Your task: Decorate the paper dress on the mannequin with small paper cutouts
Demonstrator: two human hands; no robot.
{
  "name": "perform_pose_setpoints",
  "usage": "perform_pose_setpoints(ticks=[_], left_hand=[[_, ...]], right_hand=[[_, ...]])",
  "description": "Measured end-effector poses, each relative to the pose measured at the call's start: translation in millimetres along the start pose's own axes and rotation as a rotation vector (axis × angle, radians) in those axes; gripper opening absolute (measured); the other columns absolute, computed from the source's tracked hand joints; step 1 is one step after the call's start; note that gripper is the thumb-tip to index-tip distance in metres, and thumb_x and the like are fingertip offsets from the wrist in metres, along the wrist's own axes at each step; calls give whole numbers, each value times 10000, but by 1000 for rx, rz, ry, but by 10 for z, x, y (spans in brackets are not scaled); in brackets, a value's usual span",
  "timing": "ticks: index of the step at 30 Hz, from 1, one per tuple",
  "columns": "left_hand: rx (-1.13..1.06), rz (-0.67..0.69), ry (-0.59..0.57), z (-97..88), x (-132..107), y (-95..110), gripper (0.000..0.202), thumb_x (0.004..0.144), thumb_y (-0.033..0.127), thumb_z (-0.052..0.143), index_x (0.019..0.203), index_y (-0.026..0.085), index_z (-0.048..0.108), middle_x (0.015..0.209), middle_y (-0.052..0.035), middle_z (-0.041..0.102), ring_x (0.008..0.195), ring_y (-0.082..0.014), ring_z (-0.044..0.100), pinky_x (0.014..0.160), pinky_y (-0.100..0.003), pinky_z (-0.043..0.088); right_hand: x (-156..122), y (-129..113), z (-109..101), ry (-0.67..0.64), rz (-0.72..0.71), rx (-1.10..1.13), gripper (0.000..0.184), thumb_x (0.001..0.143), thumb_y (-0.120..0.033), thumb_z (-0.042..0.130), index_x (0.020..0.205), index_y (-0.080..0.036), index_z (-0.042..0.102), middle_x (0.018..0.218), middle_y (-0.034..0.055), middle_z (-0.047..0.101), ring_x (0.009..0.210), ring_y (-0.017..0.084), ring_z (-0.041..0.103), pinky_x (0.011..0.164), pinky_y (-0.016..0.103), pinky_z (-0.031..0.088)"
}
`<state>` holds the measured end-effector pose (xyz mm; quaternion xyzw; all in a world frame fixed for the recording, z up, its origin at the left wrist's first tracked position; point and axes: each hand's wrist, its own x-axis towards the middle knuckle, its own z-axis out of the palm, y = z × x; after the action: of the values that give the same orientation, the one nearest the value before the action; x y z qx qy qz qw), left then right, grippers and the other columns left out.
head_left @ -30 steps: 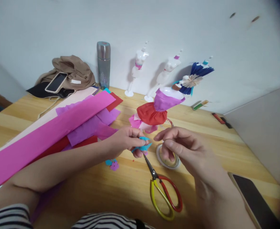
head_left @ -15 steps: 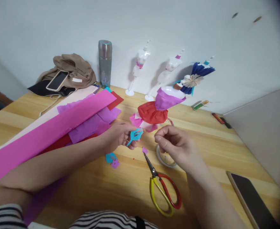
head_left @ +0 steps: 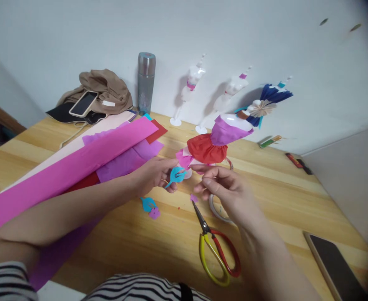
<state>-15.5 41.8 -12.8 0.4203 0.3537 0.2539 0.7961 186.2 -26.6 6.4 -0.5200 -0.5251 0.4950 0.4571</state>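
Note:
My left hand (head_left: 157, 174) is closed on a blue paper leaf (head_left: 177, 174) with a pointed stem and cut slits. To its right, my right hand (head_left: 226, 184) pinches thumb against forefinger; whatever lies between them is too small to make out. Below the hands are scissors (head_left: 205, 227) with one yellow and one red handle, their tips touching a small purple paper scrap (head_left: 194, 197). A second blue leaf (head_left: 147, 204) lies on the table with a purple paper flower (head_left: 154, 213) over its edge. Partly behind my right hand sits a tape roll (head_left: 215, 209).
Just beyond my hands, a small dress form wears a red paper skirt (head_left: 207, 149) and purple top (head_left: 230, 128). More forms stand along the wall. Coloured paper sheets (head_left: 74, 165) spread at left, near a flask (head_left: 146, 83). A phone (head_left: 334, 263) lies at right.
The view has shifted slightly, moving the scene rightward. My right hand's other fingers have spread towards my left hand and now cover more of the tape roll. The leaf stays in my left hand.

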Motion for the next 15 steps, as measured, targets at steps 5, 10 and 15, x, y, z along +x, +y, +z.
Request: perform_pose_setpoints(ticks=[5,10,15], left_hand=[[55,2,-68,2,49,-34,575,677,710,753,760,155,628,652,-15,661,530,-137,618,553,-279,506],[67,36,-52,-13,86,-93,688,608,801,750,761,140,636,637,-27,659,535,-142,621,569,-288,501],[-34,-6,-88,-24,75,-44,708,689,818,683,742,112,675,679,-60,684,588,-162,645,621,-314,520]], right_hand=[[-17,32,71,-49,173,290,291,754,-424,887,726,-215,686,1213,75,764,903,219,796,726,303,662],[-32,66,115,-43,145,321,258,741,-381,910,721,-221,708,1100,59,788,966,214,788,811,303,655],[-54,54,96,4,89,275,250,746,-393,902,713,-240,708,1088,71,803,1038,260,776,832,356,662]])
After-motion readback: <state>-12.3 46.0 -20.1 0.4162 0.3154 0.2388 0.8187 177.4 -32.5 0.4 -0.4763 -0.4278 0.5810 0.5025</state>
